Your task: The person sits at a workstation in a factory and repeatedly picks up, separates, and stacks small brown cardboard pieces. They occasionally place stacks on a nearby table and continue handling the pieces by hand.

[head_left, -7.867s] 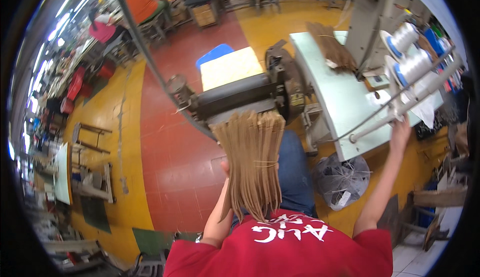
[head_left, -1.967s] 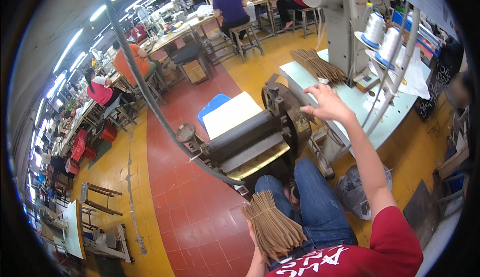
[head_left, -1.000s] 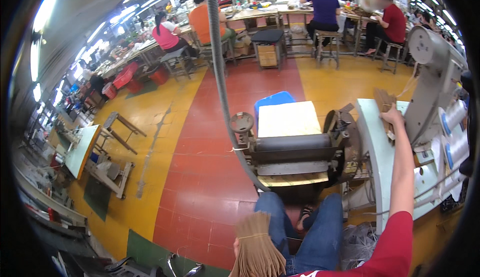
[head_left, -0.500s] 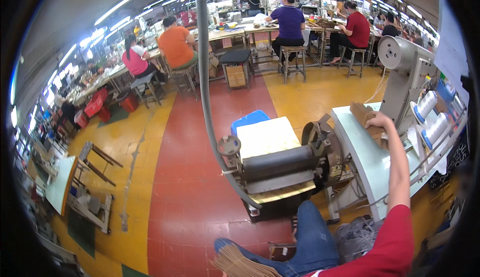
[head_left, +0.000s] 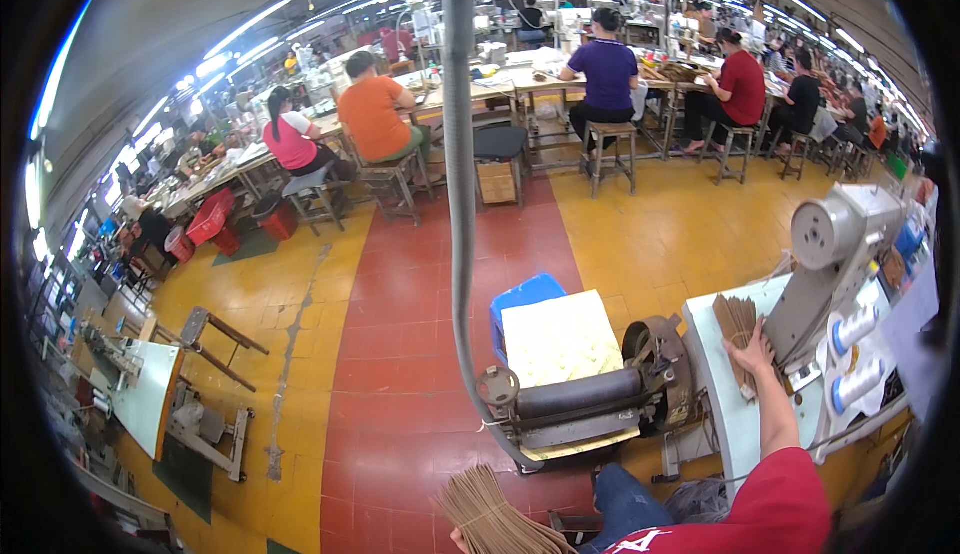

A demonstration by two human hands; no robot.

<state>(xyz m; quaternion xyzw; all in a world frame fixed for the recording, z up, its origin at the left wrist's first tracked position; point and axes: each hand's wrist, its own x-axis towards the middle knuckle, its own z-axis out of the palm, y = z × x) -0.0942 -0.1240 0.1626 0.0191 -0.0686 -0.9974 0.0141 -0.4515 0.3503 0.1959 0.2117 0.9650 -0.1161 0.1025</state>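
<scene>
At the lower edge, my left hand (head_left: 459, 539) shows only in part, closed on a fanned bundle of brown strips (head_left: 495, 514) held over my lap. My right arm reaches out to the pale work table at the right. There my right hand (head_left: 752, 352) grips the side of a second bundle of brown strips (head_left: 736, 324), which lies lengthwise on the tabletop. This bundle looks tied or pinched at its middle, its upper end spread. A grey sewing machine (head_left: 822, 239) stands just right of it.
A roller machine (head_left: 575, 394) with a pale yellow sheet (head_left: 562, 334) stands left of the table (head_left: 715, 374). White thread cones (head_left: 855, 329) sit at the right. A grey hose (head_left: 459, 154) hangs in front. Beyond, several people sit on stools along benches.
The view has shifted, so the scene sits lower. The left bundle has come up further into view. The right bundle has turned in my right hand and now points away from me.
</scene>
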